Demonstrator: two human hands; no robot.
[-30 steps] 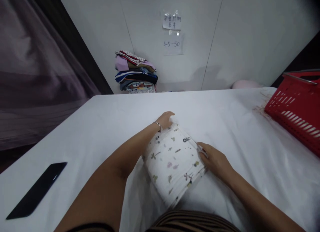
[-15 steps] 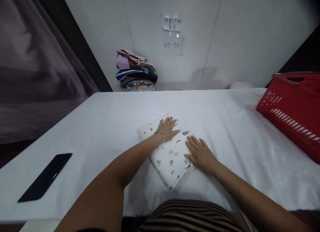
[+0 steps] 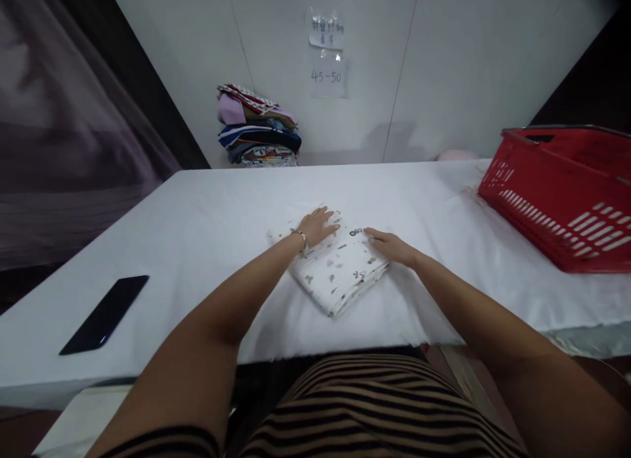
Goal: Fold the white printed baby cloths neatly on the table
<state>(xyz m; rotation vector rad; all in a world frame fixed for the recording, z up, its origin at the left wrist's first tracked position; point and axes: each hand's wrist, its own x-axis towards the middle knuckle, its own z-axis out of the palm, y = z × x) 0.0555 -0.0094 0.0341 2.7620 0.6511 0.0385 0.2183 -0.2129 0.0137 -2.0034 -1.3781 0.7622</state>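
A folded white cloth (image 3: 335, 267) with small printed figures lies at an angle on the white-covered table (image 3: 197, 215). My left hand (image 3: 315, 228), with a bracelet at the wrist, rests on the cloth's upper left part, fingers stretched out and pointing away from me. At the cloth's right edge is my right hand (image 3: 392, 245); its fingers are extended, with the tips at the edge and partly out of sight. Neither hand grips the fabric. The layers of the fold show along the near right side.
A red plastic basket (image 3: 552, 195) stands on the right of the table. A dark flat phone-like slab (image 3: 106, 313) lies at the left. Behind the far edge rises a stack of folded clothes (image 3: 259, 126) against the wall, beside a paper sign (image 3: 329, 77).
My right hand has shifted from lying on top of the cloth to its right edge. The left hand stays spread on it. The view has tilted, showing more of the striped shirt and basket.
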